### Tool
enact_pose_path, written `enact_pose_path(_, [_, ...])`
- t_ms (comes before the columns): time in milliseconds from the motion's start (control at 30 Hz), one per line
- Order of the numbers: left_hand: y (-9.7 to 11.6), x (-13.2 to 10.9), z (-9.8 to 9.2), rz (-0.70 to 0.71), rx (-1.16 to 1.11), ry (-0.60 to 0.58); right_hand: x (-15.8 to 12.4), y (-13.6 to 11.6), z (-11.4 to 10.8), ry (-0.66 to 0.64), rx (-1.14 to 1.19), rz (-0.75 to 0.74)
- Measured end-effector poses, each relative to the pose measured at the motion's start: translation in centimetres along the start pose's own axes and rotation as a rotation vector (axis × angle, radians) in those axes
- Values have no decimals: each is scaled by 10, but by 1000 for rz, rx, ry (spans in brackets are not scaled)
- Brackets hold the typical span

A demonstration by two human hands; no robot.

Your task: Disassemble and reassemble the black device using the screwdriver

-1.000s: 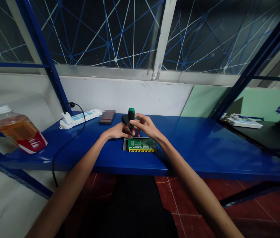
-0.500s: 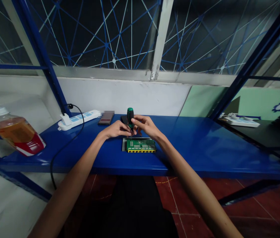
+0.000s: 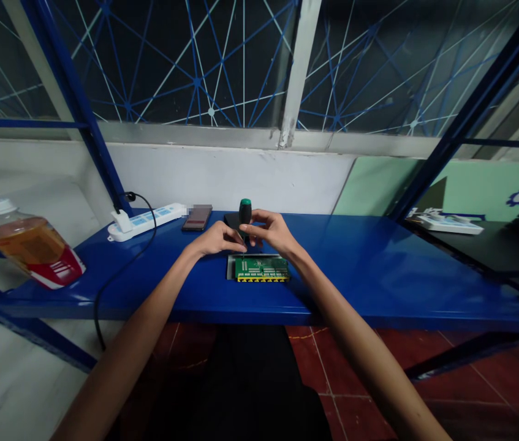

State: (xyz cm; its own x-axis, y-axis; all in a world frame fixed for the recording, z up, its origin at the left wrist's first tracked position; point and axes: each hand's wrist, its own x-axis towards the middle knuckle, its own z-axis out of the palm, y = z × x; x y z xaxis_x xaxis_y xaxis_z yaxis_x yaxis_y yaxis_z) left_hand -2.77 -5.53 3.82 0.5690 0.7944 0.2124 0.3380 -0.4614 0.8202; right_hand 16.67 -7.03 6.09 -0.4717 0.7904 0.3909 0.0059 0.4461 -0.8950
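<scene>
A screwdriver with a black handle and green cap stands nearly upright over a green circuit board. Around its handle are the fingers of my right hand. My left hand is closed, its thumb and fingertips pinched at the shaft low down, just above the board. The board has a row of yellow ports along its near edge and lies on a grey metal plate. The screwdriver's tip meets the board's far left part; whether a screw is under it is too small to tell.
Behind my hands lies a black object, partly hidden. A phone and a white power strip with a black cable are on the blue table. A drink bottle stands at left; white devices lie far right.
The screwdriver handle has shifted slightly right and stands straighter. My right fingers have changed their hold on it, with the thumb lower. The left hand and circuit board are almost unchanged.
</scene>
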Motion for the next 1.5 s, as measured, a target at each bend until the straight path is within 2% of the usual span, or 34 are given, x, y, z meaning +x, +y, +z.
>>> enact_pose_path(233, [-2, 1, 3, 0, 19, 26, -1, 0, 1, 38, -8, -21])
enact_pose_path(500, [3, -3, -2, 7, -48, -94, 0, -1, -2, 53, 24, -25])
enact_pose_path(733, [4, -2, 1, 10, 37, 10, 0, -1, 2, 44, -23, -16])
enact_pose_path(933, [0, -2, 0, 38, -25, -68, 0, -2, 0, 47, 22, -23])
enact_pose_path(1167, [3, -1, 2, 28, 19, -4, 0, 0, 4, 36, -54, -28])
enact_pose_path(1400, [4, -2, 1, 15, -22, -144, -1, 1, 1, 36, -15, -35])
enact_pose_path(1500, [4, -3, 2, 5, -1, -102, -1, 1, 2, 14, -47, -28])
